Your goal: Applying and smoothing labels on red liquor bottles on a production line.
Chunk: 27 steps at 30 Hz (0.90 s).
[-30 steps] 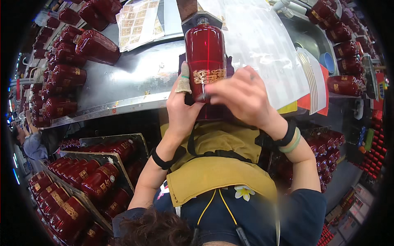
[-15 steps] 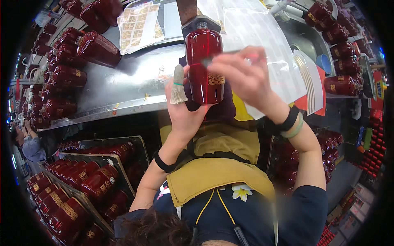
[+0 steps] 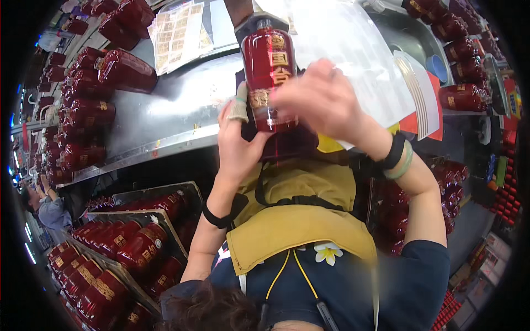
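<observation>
A glossy dark red bottle (image 3: 259, 60) with gold lettering and a gold pattern lies with its neck pointing away from me, against a dark metal holder (image 3: 262, 25). My left hand (image 3: 234, 138) holds its lower left side, thumb near the base. A pale cloth finger cover (image 3: 238, 105) sits on one of that hand's fingers. My right hand (image 3: 326, 99) is over the bottle's lower right side, smeared by motion. Its fingertips hide part of the pattern, and I cannot make out whether they hold anything. A thin red light line runs along the bottle.
Several red bottles (image 3: 127, 70) stand or lean on the metal table's left. Gold label sheets (image 3: 176, 36) lie at the back. Translucent sheeting (image 3: 342, 44) covers the right, beside a sink (image 3: 406, 38) and blue cup (image 3: 436, 69). Racked bottles (image 3: 141, 245) fill the lower left. Another person (image 3: 52, 209) is far left.
The bottle has turned about its length, so gold lettering now faces up where plain red showed. My left hand has shifted slightly left and down. My right hand is still over the bottle.
</observation>
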Each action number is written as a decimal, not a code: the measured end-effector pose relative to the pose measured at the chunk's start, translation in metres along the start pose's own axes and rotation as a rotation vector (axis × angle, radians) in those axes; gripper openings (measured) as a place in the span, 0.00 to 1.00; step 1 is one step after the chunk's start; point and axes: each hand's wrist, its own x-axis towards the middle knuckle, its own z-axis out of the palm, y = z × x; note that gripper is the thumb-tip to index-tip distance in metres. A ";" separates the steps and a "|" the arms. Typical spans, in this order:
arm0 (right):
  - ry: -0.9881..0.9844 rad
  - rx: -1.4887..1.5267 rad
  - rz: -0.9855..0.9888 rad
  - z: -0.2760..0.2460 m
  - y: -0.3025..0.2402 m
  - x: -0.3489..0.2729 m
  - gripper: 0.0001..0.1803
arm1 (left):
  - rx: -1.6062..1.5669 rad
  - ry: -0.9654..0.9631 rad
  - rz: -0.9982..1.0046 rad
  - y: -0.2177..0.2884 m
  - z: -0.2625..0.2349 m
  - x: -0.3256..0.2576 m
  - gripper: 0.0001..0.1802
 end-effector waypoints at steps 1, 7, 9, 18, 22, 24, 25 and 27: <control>0.022 -0.072 0.069 -0.005 0.008 0.005 0.18 | -0.033 -0.005 -0.035 0.004 -0.002 0.000 0.49; 0.026 -0.124 0.087 -0.010 0.010 -0.005 0.12 | -0.014 -0.050 0.034 -0.003 -0.003 0.003 0.48; -0.019 -0.132 0.069 -0.008 0.003 -0.016 0.13 | -0.023 -0.049 0.007 -0.003 -0.003 0.002 0.48; -0.231 0.009 -0.059 -0.005 -0.039 -0.041 0.14 | -0.033 -0.048 0.021 -0.010 0.000 0.001 0.49; 0.052 -0.201 0.122 -0.006 -0.017 -0.035 0.14 | -0.149 -0.087 -0.086 0.004 -0.004 0.000 0.49; -0.021 -0.068 0.119 -0.001 -0.023 -0.049 0.14 | -0.070 0.066 0.094 0.013 -0.005 -0.002 0.53; -0.069 -0.014 0.083 -0.004 -0.030 -0.055 0.12 | -0.053 0.094 0.171 0.013 -0.005 -0.004 0.54; -0.006 0.101 0.266 -0.007 -0.039 -0.054 0.12 | 0.116 0.105 0.269 0.016 -0.005 -0.013 0.53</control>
